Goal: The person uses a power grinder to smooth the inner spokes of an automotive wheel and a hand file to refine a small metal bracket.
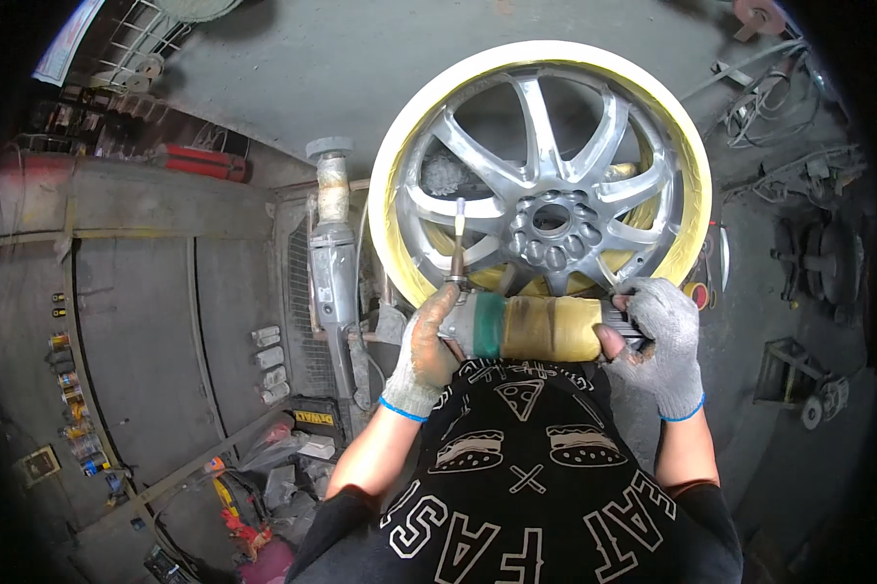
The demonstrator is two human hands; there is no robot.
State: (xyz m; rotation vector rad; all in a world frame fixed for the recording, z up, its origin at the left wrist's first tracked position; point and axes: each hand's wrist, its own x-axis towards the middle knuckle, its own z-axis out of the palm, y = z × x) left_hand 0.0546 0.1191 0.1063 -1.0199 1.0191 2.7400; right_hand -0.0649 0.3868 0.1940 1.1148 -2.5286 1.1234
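An angle grinder (pixel 552 328), its body wrapped in worn yellow tape with a green band, lies crosswise in front of my chest. A slim spindle with a pale tip (pixel 460 216) stands up from its head. My left hand (pixel 424 352), in a grey glove stained orange, wraps round the head end. My right hand (pixel 664 336), in a grey glove with a bare thumb tip, curls round the dark ribbed rear end. Just beyond the tool sits a bare-metal alloy wheel (pixel 553 180), its outer lip covered with yellow masking tape (pixel 399 127). The spindle tip overlaps the wheel's left side; I cannot tell whether they touch.
Left of the wheel, a long grey power tool (pixel 334 277) stands upright by a mesh panel. A red toolbox (pixel 202 163) rests on a dusty ledge. Plastic bags and clutter (pixel 287 467) lie lower left. Cables (pixel 769 112) and a wheeled metal stand (pixel 808 384) are at the right.
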